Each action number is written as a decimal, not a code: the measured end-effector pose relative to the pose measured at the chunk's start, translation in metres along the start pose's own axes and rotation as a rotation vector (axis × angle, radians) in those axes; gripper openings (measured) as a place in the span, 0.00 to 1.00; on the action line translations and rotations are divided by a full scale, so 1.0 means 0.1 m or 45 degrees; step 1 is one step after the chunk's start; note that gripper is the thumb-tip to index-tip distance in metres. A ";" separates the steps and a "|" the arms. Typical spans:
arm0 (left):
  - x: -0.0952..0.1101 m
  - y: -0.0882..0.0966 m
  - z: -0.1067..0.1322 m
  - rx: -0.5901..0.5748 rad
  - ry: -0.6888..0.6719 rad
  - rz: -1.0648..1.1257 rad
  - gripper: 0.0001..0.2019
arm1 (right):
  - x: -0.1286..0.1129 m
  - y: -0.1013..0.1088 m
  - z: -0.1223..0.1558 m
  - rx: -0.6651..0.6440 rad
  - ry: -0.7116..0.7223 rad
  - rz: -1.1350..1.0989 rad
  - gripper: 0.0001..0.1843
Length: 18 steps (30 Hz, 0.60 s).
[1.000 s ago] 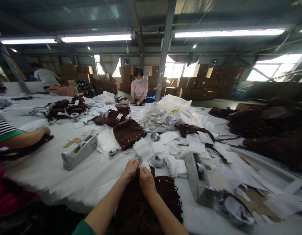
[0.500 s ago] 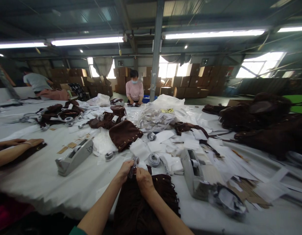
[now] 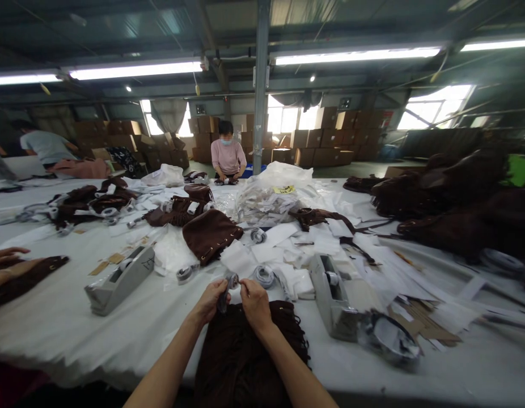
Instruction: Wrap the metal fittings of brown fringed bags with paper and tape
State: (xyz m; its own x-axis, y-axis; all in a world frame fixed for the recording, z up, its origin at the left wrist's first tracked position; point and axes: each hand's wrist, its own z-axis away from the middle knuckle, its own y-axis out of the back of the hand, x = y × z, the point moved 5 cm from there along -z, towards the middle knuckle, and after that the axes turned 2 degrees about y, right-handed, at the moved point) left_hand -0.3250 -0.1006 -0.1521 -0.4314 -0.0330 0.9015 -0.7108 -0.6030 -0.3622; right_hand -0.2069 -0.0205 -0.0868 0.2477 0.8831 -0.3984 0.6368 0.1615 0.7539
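Note:
My left hand [image 3: 212, 300] is closed round a small grey, shiny wrapped roll [image 3: 232, 280], holding it above the top edge of a dark brown fringed bag [image 3: 241, 357]. Fingertips of my right hand [image 3: 254, 303] are pinched together just right of the roll; what lies between them is too small to make out. The bag lies flat at the table's front edge under both forearms, with gold eyelets along its top. Another grey roll [image 3: 263, 276] lies just beyond my hands.
Grey tape dispensers stand left [image 3: 118, 280] and right [image 3: 333, 297]. Brown bags [image 3: 211, 233], white paper sheets [image 3: 283, 233] and a plastic sack [image 3: 271, 198] cover the middle. A co-worker's hands [image 3: 11, 266] work at far left; another person [image 3: 227, 156] sits opposite.
My right hand has turned and its fingertips have risen beside the roll. The roll in my left hand shows more plainly above the bag. The view has shifted slightly right.

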 end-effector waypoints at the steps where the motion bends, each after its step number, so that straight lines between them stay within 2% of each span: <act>1: 0.00 -0.01 0.00 0.000 -0.013 -0.018 0.23 | 0.00 0.00 -0.02 0.001 -0.020 -0.001 0.13; 5: 0.02 -0.06 0.02 0.018 -0.076 -0.087 0.25 | 0.00 -0.05 -0.03 -0.018 -0.059 0.004 0.12; 10: 0.03 -0.13 0.01 0.061 -0.163 -0.161 0.23 | 0.00 -0.12 0.00 -0.037 -0.072 -0.038 0.09; 18: 0.03 -0.12 -0.01 0.132 -0.260 -0.217 0.22 | 0.08 -0.15 0.00 0.023 -0.205 -0.364 0.10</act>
State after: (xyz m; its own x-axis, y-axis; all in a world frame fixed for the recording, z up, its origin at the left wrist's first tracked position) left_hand -0.3179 -0.0930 -0.1454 -0.1823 -0.0777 0.9802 -0.6982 -0.6917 -0.1846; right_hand -0.2144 -0.0159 -0.1012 0.1683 0.7217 -0.6714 0.7100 0.3838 0.5905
